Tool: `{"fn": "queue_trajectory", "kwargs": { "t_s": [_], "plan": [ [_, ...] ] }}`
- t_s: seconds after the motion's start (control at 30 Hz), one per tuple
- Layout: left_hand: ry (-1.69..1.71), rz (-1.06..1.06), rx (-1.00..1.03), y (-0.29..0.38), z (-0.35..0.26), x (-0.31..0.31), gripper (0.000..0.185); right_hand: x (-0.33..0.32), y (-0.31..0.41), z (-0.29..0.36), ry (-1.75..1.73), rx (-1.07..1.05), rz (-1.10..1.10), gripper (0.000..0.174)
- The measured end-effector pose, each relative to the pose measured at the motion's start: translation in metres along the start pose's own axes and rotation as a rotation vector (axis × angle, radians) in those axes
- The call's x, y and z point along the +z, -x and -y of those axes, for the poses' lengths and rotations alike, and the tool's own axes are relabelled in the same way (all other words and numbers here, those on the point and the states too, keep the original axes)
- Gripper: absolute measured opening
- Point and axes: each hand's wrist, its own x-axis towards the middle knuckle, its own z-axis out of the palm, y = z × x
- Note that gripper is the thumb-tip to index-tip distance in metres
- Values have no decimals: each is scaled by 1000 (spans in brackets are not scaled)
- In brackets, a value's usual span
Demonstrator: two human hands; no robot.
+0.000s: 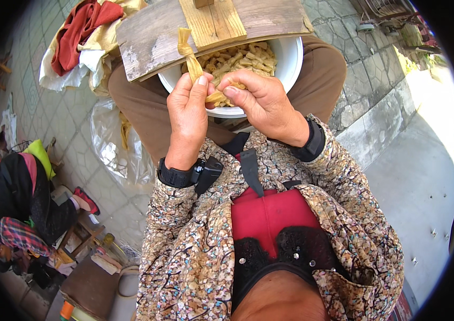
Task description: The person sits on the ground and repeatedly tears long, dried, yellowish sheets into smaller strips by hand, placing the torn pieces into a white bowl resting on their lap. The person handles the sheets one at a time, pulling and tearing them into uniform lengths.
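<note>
My left hand (188, 106) pinches a limp yellow-tan strip (192, 60) between thumb and fingers. The strip stands up above the thumb and has a twisted or knotted part near its top. Close beside it, my right hand (267, 104) grips the strip's lower stretch, which passes between the two hands. Behind my fingers, a white basin (293, 56) holds many short pieces (247, 60) of the same colour. A worn wooden board (154, 44) lies across the basin's far side, with a paler plank (215, 24) fixed on top. What the strip is made of, I cannot tell.
Left of my knee a clear plastic bag (110, 140) with some yellow strip lies on the paving. Red cloth (78, 32) rests on pale sacking farther up. At far left another person (30, 200) sits near a wooden stool (80, 240). A concrete ledge (379, 116) runs along my right.
</note>
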Motion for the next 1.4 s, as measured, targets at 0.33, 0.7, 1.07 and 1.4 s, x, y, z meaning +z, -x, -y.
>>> {"fn": "queue_trajectory", "kwargs": {
  "t_s": [0.33, 0.7, 1.07, 1.4],
  "plan": [
    [-1206, 100, 677, 6, -9, 1, 17, -12, -21, -9, 826, -640, -46, 26],
    [-302, 57, 259, 10, 0, 12, 11, 2, -12, -39, -643, 272, -183, 29],
    [-897, 117, 825, 3, 0, 4, 11, 4, -4, -47, -658, 371, -117, 14],
    [-798, 123, 881, -9, 2, 6, 12, 2, -6, -46, -815, 525, -93, 19]
  ]
}}
